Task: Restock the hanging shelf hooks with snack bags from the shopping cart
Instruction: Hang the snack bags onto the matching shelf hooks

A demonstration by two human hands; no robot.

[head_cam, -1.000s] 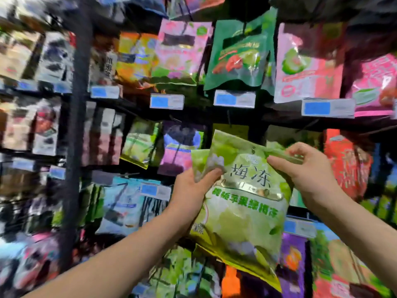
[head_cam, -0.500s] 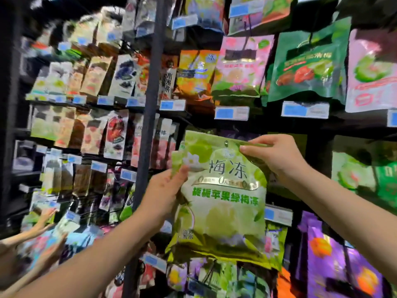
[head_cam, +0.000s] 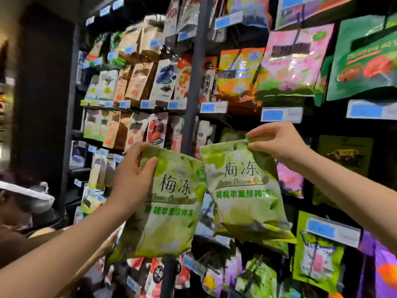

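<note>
Two identical light green snack bags with dark lettering are up in front of the hanging shelf. My left hand [head_cam: 133, 177] grips the top left edge of the left green bag [head_cam: 169, 211], thumb on its front. My right hand [head_cam: 277, 143] pinches the top right corner of the right green bag [head_cam: 247, 190], whose hang hole sits just left of my fingers. The two bags overlap slightly at their inner edges. The hook behind the right bag is hidden. The shopping cart is out of view.
Rows of hanging snack bags fill the rack, with blue price tags [head_cam: 281, 114] on the hook ends. A dark upright post [head_cam: 193, 82] divides two sections. Another person [head_cam: 23, 203] stands low at the left, arm reaching toward the lower shelves.
The bags, held together as one stack before, are now apart, one in each hand. The view has swung left, so more of the left rack section shows.
</note>
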